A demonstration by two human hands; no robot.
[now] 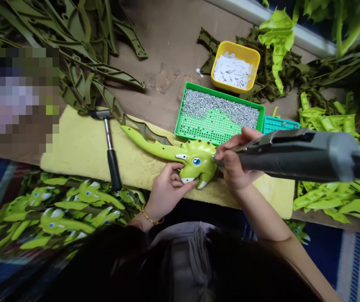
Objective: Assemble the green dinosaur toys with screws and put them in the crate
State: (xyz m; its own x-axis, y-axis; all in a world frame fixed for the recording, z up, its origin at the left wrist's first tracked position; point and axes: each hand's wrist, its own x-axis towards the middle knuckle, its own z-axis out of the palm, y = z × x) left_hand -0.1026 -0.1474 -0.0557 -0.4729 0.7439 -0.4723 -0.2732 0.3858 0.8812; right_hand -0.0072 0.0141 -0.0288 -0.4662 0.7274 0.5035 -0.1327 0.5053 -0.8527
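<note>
Your left hand pinches green dinosaur head at snout; your right hand grips screwdriver beside head. Plastic likely light, stiff, slick: hold snout, below eye.

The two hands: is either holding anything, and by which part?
Both are. The left hand holds the green toy head by a white-tipped part below its eye; the right hand grips the dark cylindrical tool near its front end.

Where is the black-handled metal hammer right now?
In the head view, the black-handled metal hammer lies across the pale yellow rectangular mat, left of the person's left hand.
</note>
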